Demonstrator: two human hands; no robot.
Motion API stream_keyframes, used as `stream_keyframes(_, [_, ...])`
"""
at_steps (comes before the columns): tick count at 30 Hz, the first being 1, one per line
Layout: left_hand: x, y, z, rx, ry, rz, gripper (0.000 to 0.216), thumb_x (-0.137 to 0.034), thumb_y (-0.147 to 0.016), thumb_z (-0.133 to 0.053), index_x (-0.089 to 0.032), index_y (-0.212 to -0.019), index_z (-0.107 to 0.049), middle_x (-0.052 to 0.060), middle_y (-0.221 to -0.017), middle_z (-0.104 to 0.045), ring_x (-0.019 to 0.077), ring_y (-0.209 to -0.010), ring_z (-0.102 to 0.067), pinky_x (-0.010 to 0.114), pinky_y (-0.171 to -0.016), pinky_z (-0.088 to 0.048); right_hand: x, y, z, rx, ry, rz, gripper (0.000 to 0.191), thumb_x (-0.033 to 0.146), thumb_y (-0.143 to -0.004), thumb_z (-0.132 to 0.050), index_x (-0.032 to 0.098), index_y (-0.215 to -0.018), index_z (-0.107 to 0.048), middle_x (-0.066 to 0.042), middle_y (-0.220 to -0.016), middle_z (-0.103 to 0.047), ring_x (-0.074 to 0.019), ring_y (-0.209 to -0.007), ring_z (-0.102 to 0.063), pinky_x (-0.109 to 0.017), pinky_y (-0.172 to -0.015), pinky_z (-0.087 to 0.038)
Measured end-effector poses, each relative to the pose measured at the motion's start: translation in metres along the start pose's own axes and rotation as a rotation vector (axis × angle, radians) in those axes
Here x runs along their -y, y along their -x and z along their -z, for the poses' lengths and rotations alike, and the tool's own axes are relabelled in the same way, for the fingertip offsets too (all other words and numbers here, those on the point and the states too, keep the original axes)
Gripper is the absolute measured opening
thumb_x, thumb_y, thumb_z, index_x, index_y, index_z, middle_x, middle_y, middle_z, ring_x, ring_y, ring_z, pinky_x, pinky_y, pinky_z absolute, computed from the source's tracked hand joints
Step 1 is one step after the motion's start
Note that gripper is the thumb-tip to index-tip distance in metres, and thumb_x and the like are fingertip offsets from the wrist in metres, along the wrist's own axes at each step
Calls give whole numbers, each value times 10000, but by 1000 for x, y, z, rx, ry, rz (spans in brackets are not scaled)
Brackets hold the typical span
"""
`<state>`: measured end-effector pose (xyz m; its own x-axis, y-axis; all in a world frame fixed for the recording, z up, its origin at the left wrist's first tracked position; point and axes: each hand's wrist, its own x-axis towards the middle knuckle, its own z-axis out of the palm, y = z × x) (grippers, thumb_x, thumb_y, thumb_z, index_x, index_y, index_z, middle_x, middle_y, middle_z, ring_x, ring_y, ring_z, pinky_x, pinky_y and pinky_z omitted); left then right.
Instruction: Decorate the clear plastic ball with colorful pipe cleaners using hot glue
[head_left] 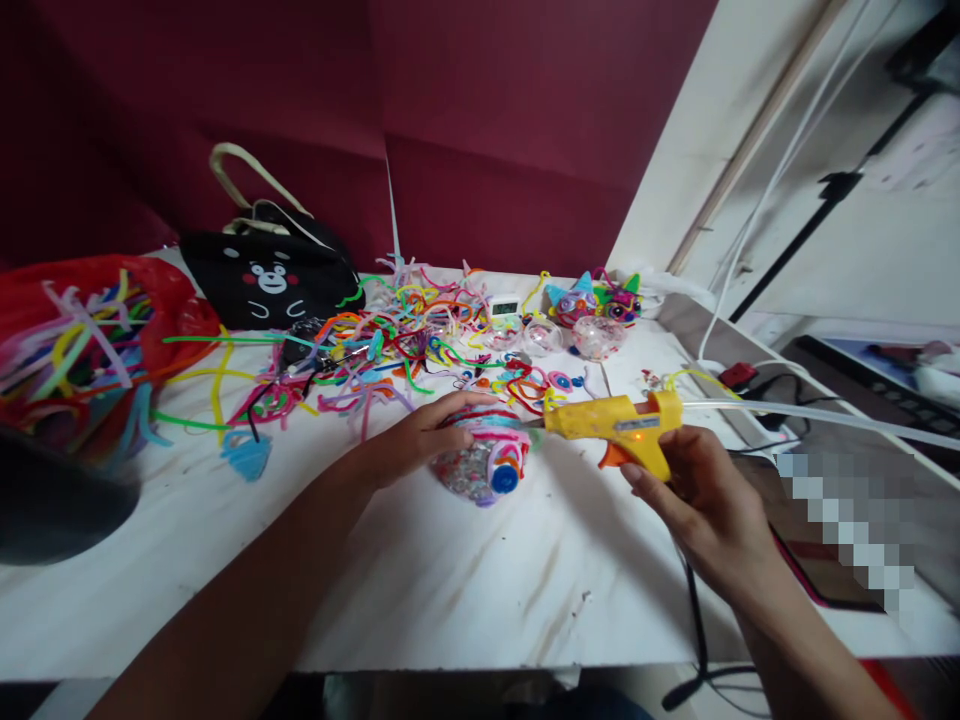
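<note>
My left hand (431, 435) grips the upper left side of a clear round ball (472, 475) on the white table. Pink, red and blue pipe cleaners wrap the top of this ball, and a dark blue button (505, 479) inside coiled pipe cleaner sits on its front. In my right hand (709, 490) is a yellow hot glue gun (611, 420) with an orange trigger and a small lit lamp. Its nozzle points left and meets or nearly meets the ball's upper right side. A long clear glue stick (787, 408) sticks out of the gun's back.
Loose pipe cleaners (405, 330) heap across the table's back, near a small digital clock (505, 308). Finished-looking decorated balls (577, 303) stand behind clear plastic domes (544, 338). A red bag (180, 300) of pipe cleaners and a black bag (277, 275) are left. A phone (817, 550) lies right.
</note>
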<state>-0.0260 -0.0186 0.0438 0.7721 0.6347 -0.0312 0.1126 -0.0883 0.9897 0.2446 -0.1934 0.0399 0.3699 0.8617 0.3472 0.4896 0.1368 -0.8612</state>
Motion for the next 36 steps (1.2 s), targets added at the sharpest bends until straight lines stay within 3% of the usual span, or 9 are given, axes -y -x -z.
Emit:
stream_keyframes(7, [3,-1,1,24,0,-31,626,-424,-805,-708,-213,-1377,-569,91,-1370,-621,330,-1215,-582,366,-970,-468,-2,-3,-5,92,7,39,340,382,-897,-699,264,-1126,-476,-93,-1110,-692,-234,-958,-705,-285,-688,-570])
stream_keyframes(13, [3,-1,1,9,-10,-36,612,-421,-796,-718,-210,-1355,-586,79,-1342,-632,322,-1215,-577,344,-958,-473,-2,-5,-8,107,-6,83,281,339,-881,-710,263,-1014,-475,-51,-988,-687,-184,-821,-701,-244,-635,-557])
stream_keyframes(19, [5,-1,1,4,-29,-47,587,-405,-805,-707,-227,-1353,-597,67,-1340,-629,320,-1226,-568,345,-966,-475,0,-8,-6,210,56,69,218,309,-920,-635,260,-1120,-564,-47,-963,-689,-172,-786,-673,-239,-643,-546])
stream_keyframes(30, [5,-1,1,12,-32,-65,590,-408,-801,-708,-221,-1349,-596,70,-1350,-610,324,-1245,-551,347,-982,-453,-2,-11,-3,277,218,153,153,323,-947,-590,255,-1081,-616,-59,-961,-702,-187,-768,-643,-258,-606,-482])
stream_keyframes(36, [4,0,0,18,-49,-62,586,-404,-814,-696,-213,-1355,-580,71,-1353,-608,321,-1244,-552,341,-977,-455,11,-17,-1,290,314,225,107,288,-941,-563,237,-976,-651,-27,-782,-658,-152,-612,-565,-244,-538,-437])
